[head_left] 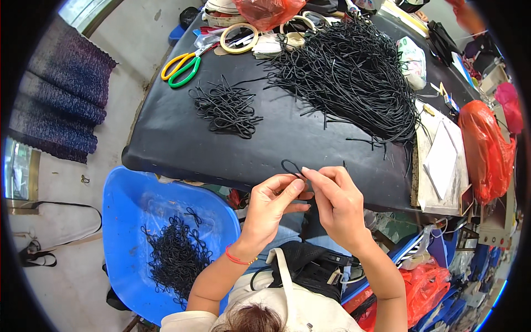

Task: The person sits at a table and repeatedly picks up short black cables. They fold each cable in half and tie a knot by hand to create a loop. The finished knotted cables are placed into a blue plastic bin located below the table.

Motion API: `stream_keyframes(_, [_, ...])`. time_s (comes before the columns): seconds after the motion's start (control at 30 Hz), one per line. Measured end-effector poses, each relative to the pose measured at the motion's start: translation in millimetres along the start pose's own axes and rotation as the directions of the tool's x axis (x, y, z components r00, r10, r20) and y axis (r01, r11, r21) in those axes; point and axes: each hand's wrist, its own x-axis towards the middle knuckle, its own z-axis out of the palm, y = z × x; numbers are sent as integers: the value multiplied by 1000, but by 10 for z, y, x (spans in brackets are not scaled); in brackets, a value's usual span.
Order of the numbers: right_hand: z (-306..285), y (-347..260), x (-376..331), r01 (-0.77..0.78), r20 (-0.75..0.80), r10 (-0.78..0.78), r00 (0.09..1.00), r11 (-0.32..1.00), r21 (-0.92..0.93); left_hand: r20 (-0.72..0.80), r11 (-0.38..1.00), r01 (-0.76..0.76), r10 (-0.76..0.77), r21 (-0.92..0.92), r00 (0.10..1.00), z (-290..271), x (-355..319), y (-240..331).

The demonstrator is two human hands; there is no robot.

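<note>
Between my hands, at the table's near edge, is a thin black cord (pixel 284 162) bent into a small loop that sticks up past my fingertips. My left hand (pixel 272 203) pinches it from one side between thumb and forefinger. From the other side my right hand (pixel 338 206) grips it with thumb and fingertips, the other fingers curled. The cord's lower part is hidden by my fingers. Beyond them lies a small heap of looped black cords (pixel 225 107). A far larger pile of loose black cords (pixel 354 77) spreads across the back right of the table.
A blue plastic tub (pixel 119 221) with knotted black cords (pixel 176 257) stands low at left. Scissors (pixel 188 69) with yellow and green handles and a tape roll (pixel 239 37) lie on the black tabletop (pixel 177 141). Red plastic bags (pixel 484 152) hang at right.
</note>
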Motion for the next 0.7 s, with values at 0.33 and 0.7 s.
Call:
stream_keyframes(0.33, [-94,103,-79,-50,-10,50,999,998,-33,11,953,-67,74,-294,997,-15,54,104])
stream_keyframes(0.7, [-66,63,-71,149,16,-148,989,979,-137,178,989,142,-149,50,973,-107,2,85])
